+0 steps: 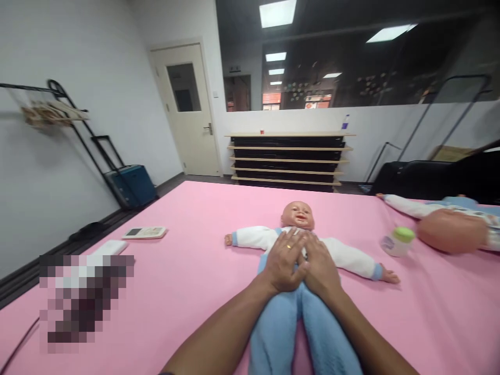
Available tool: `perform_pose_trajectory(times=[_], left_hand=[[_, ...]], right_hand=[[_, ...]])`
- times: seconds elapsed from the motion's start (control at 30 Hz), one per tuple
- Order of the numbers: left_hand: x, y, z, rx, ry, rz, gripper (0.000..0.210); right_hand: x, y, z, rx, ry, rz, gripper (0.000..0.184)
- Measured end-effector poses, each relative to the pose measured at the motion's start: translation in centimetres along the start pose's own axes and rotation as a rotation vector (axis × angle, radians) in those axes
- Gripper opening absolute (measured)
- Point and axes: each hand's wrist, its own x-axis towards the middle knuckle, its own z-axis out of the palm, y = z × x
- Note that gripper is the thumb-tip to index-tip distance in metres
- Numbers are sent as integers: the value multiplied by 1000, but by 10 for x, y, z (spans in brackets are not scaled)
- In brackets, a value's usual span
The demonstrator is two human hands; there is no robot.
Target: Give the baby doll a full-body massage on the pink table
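A baby doll [297, 216] lies on its back with its arms spread, dressed in a white top with blue cuffs and light blue trousers [275, 325]. My left hand [284, 263], with a ring on one finger, rests flat on the doll's chest. Beside it my right hand [321, 264] also lies flat there, fingers stretched towards the doll's neck. The two hands touch along their inner sides near the thumbs. Neither grasps anything, and together they cover most of the front of the top.
The doll lies on a pink sheet [203, 271]. To the right are a jar with a green lid [399, 241] and a second doll [455, 230]. At left lie a remote control [144, 233], a white object [109, 249] and a pixelated area.
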Motion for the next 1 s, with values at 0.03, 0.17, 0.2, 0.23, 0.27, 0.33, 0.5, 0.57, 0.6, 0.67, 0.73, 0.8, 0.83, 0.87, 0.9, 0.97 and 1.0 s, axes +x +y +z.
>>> perform_pose_trajectory(times=[0.03,0.17,0.2,0.23,0.27,0.33,0.5,0.57,0.6,0.67,0.73,0.8,0.83,0.87,0.9,0.97,1.0], left_hand=[[0,0,0,13,-10,4,61],[2,1,1,41,-24,-35,59],[2,1,1,42,-25,-54,58],[3,1,2,42,-26,-75,57],[3,1,3,42,-27,-98,55],[4,0,4,43,-27,-141,50],[7,-1,6,64,-37,-210,44],[7,-2,7,70,-45,-232,45],[7,-3,8,71,-45,-243,46],[6,-5,10,72,-34,-268,47],[6,-9,13,72,-19,-305,48],[5,-12,16,69,-8,-348,50],[5,-14,18,66,-2,-367,50],[5,-16,19,63,9,-385,51],[4,-17,21,59,23,-404,51],[3,-19,23,45,56,-451,53],[3,-20,23,34,72,-478,54]], right_hand=[[0,3,3,-8,3,26,59],[-2,10,10,-45,25,101,64],[-3,11,10,-56,38,115,65],[-4,11,10,-65,50,124,65],[-4,10,10,-72,61,129,64],[-5,9,9,-80,76,127,62],[-7,6,7,-79,122,68,54],[-7,4,5,-75,163,44,53],[-8,2,5,-75,187,34,53],[-9,-1,3,-74,238,8,52],[-9,-4,0,-63,287,-46,49],[-10,-7,-3,-30,333,-129,44],[-11,-8,-5,-9,348,-176,42],[-11,-9,-7,14,355,-223,41],[-11,-10,-8,35,348,-267,40],[-10,-11,-9,66,297,-334,41],[-9,-12,-10,72,256,-356,41]])
